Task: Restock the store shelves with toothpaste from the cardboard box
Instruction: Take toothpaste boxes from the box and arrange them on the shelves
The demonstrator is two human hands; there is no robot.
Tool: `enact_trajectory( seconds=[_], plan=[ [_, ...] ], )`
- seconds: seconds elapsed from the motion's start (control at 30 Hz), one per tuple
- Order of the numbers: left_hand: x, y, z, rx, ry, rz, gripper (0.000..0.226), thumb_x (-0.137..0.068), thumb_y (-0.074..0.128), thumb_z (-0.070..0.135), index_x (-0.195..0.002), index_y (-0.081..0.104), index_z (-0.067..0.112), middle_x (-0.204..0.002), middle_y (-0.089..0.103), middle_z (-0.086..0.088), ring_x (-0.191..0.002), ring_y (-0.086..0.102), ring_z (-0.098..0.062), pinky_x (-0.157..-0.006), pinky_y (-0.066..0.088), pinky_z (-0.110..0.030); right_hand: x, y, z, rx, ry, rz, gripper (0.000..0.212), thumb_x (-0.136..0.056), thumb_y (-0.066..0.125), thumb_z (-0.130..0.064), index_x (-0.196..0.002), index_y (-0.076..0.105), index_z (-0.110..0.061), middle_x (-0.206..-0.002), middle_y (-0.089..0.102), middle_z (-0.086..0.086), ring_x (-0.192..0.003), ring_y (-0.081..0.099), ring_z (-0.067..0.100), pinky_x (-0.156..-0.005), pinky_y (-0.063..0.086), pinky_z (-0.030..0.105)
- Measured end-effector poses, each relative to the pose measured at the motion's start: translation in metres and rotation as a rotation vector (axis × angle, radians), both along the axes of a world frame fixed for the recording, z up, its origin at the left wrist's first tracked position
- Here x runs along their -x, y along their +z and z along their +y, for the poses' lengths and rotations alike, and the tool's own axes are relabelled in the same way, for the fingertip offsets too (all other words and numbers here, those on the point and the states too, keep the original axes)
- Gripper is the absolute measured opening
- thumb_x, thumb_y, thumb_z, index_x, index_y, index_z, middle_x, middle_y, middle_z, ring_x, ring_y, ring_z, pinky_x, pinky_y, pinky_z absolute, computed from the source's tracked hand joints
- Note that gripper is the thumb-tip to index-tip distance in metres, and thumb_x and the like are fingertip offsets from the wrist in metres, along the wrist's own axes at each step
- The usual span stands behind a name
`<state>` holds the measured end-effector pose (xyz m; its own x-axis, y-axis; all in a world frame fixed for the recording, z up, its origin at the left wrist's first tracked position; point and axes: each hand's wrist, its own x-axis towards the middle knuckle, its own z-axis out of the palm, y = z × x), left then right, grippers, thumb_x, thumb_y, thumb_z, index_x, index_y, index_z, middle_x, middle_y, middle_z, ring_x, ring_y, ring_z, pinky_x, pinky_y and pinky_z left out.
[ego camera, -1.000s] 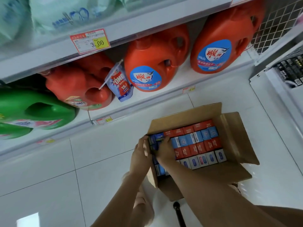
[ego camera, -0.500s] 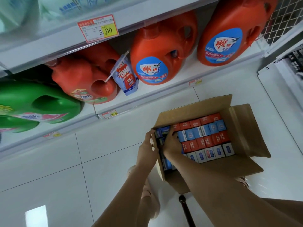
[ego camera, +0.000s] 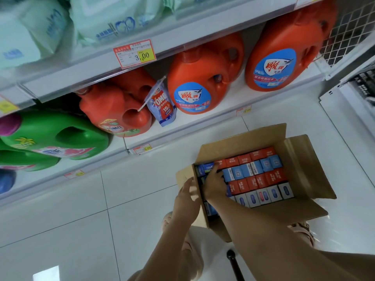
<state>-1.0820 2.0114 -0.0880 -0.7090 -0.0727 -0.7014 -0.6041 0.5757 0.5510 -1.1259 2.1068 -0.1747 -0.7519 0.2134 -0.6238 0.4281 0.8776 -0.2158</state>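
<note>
An open cardboard box [ego camera: 243,138] sits on the white floor, packed with upright toothpaste boxes [ego camera: 257,179] in red, blue and white rows. My right hand [ego camera: 215,184] reaches into the box's left end. Its index finger lies over the blue toothpaste boxes [ego camera: 205,168] there, and its other fingers dig down between them and grip one. My left hand [ego camera: 187,201] rests with spread fingers against the outside of the box's left flap. The lower parts of the toothpaste boxes are hidden inside the carton.
The bottom shelf behind holds orange detergent jugs [ego camera: 194,82], a green jug [ego camera: 50,134] and a hanging refill pouch [ego camera: 162,104]. Pale bags [ego camera: 101,17] fill the shelf above. A white cabinet [ego camera: 355,110] stands at the right. White floor tiles [ego camera: 81,220] spread to the left.
My left hand has come out of the box's left end and now lies on the outside of the flap. My right hand stays among the blue boxes. The view has tilted upward.
</note>
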Motion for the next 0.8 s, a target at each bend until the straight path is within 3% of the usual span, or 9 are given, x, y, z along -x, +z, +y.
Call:
enact_trajectory(
  seconds=[0.07,0.13,0.23,0.3,0.4,0.47,0.63,0.73,0.8],
  plan=[
    [-0.002,-0.004,-0.004,-0.006,-0.006,-0.053,0.066,-0.092,0.051,0.006,-0.148,0.024,0.029,-0.132,0.053,0.002,-0.107,0.058,-0.015,-0.077,0.049,-0.025,0.001,-0.005,0.000,-0.014,-0.001,0.023,0.082,-0.095,0.052,-0.029,-0.149,-0.004,-0.001,-0.134,0.042,0.021,-0.115,0.053,0.033,-0.085,0.049,0.038],
    [-0.002,-0.007,-0.008,-0.023,-0.004,-0.099,0.068,-0.092,0.048,0.004,-0.149,0.022,0.032,-0.126,0.054,0.000,-0.090,0.061,-0.017,-0.066,0.048,-0.023,0.000,-0.009,0.000,-0.012,0.004,0.064,0.083,-0.095,0.051,-0.030,-0.149,-0.005,0.000,-0.132,0.046,0.019,-0.112,0.056,0.031,-0.084,0.049,0.037],
    [0.002,-0.011,-0.013,-0.062,0.043,-0.130,0.069,-0.091,0.042,-0.001,-0.148,0.026,0.033,-0.126,0.051,0.002,-0.070,0.053,-0.005,-0.057,0.044,-0.014,-0.001,-0.013,0.001,-0.002,0.006,0.099,0.084,-0.094,0.054,-0.033,-0.149,-0.001,-0.001,-0.128,0.050,0.016,-0.111,0.057,0.030,-0.084,0.049,0.036],
    [0.005,-0.014,-0.016,-0.089,0.065,-0.124,0.066,-0.090,0.041,-0.005,-0.147,0.032,0.029,-0.136,0.049,0.003,-0.071,0.050,-0.001,-0.050,0.041,-0.006,-0.003,-0.012,0.002,0.024,-0.026,0.095,0.086,-0.092,0.058,-0.032,-0.149,0.000,-0.004,-0.129,0.049,0.017,-0.112,0.057,0.031,-0.084,0.049,0.037],
    [0.009,-0.016,-0.018,-0.085,0.071,-0.103,0.063,-0.090,0.041,-0.006,-0.145,0.037,0.024,-0.141,0.048,-0.002,-0.087,0.055,-0.013,-0.046,0.038,-0.006,-0.005,-0.006,0.002,0.003,-0.049,0.115,0.081,-0.088,0.063,-0.033,-0.147,0.013,-0.009,-0.126,0.050,0.017,-0.109,0.057,0.031,-0.079,0.048,0.034],
    [0.010,-0.015,-0.018,-0.073,0.074,-0.102,0.061,-0.091,0.041,-0.003,-0.145,0.037,0.024,-0.142,0.047,-0.001,-0.101,0.056,-0.016,-0.049,0.039,-0.003,-0.006,0.003,0.002,0.044,-0.091,0.167,0.073,-0.083,0.067,-0.033,-0.139,0.025,-0.012,-0.119,0.053,0.016,-0.102,0.059,0.030,-0.071,0.047,0.033],
    [0.011,-0.003,-0.013,-0.042,0.061,-0.085,0.058,-0.090,0.049,0.003,-0.143,0.039,0.024,-0.141,0.047,-0.001,-0.095,0.060,-0.022,-0.053,0.040,-0.010,-0.010,0.045,0.008,0.177,-0.129,0.266,0.058,-0.077,0.073,-0.026,-0.121,0.037,-0.015,-0.108,0.056,0.012,-0.089,0.059,0.026,-0.060,0.040,0.027],
    [0.011,0.019,-0.008,-0.013,-0.038,-0.050,0.063,-0.087,0.059,0.009,-0.144,0.035,0.017,-0.134,0.053,-0.003,-0.110,0.057,-0.021,-0.069,0.043,-0.013,-0.014,0.091,0.019,0.203,-0.110,0.288,0.058,-0.075,0.074,-0.024,-0.120,0.038,-0.018,-0.108,0.054,0.007,-0.092,0.058,0.024,-0.063,0.041,0.028],
    [0.012,0.034,-0.003,-0.071,-0.095,0.005,0.067,-0.078,0.071,0.013,-0.138,0.040,0.014,-0.123,0.059,-0.009,-0.113,0.057,-0.027,-0.079,0.046,-0.023,-0.018,0.127,0.033,0.237,-0.130,0.303,0.055,-0.075,0.075,-0.027,-0.119,0.042,-0.019,-0.107,0.054,0.003,-0.096,0.057,0.023,-0.070,0.040,0.028]
  ],
)
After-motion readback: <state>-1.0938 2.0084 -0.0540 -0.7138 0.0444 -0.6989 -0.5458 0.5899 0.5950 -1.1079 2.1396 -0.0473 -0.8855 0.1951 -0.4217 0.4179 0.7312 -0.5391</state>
